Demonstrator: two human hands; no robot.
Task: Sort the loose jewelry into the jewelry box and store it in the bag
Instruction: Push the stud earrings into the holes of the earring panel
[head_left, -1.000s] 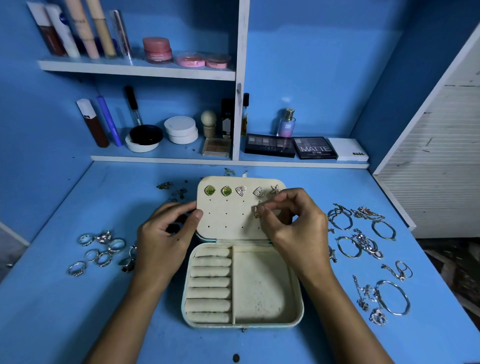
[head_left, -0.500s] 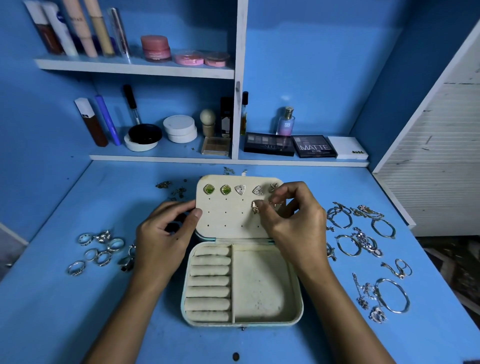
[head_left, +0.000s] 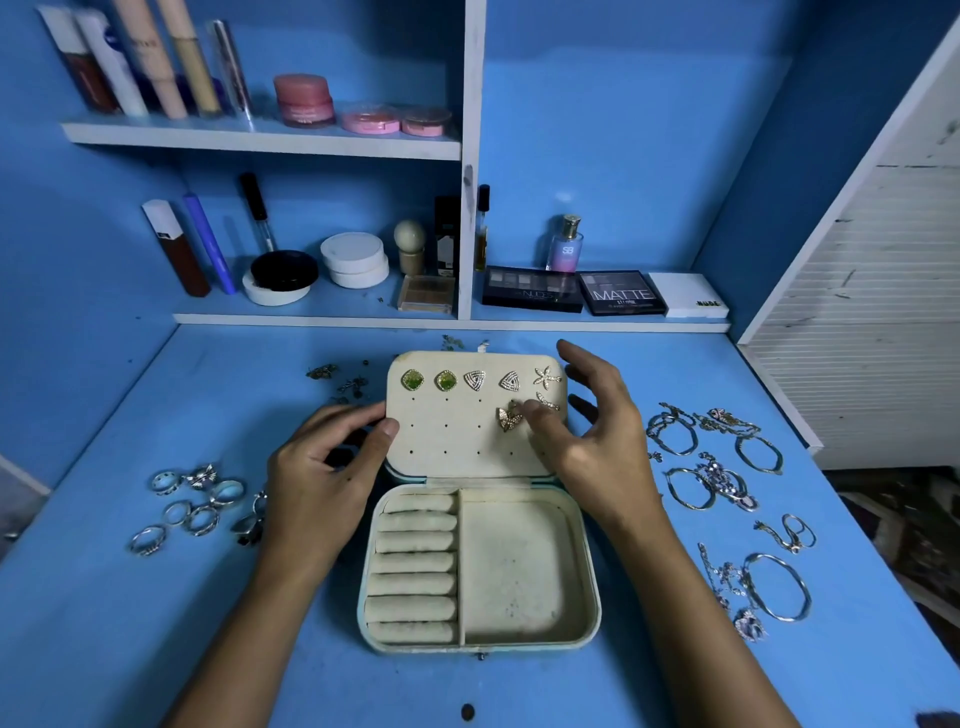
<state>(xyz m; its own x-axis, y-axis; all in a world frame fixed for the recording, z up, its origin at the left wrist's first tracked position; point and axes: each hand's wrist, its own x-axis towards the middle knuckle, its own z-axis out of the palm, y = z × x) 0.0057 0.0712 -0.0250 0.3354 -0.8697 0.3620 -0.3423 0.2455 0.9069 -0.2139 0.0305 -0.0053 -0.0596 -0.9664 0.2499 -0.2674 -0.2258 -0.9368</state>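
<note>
Two hands flank the open jewelry box (head_left: 524, 577): left hand (head_left: 322, 478) pinches the lid's left edge, right hand (head_left: 592, 441) spread empty, nearer the bracelets (head_left: 722, 467) by the desk's right edge

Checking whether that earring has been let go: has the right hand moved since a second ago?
Yes. The right hand has opened and pulled rightward off the lid, leaving the gold earring pinned there.
</note>
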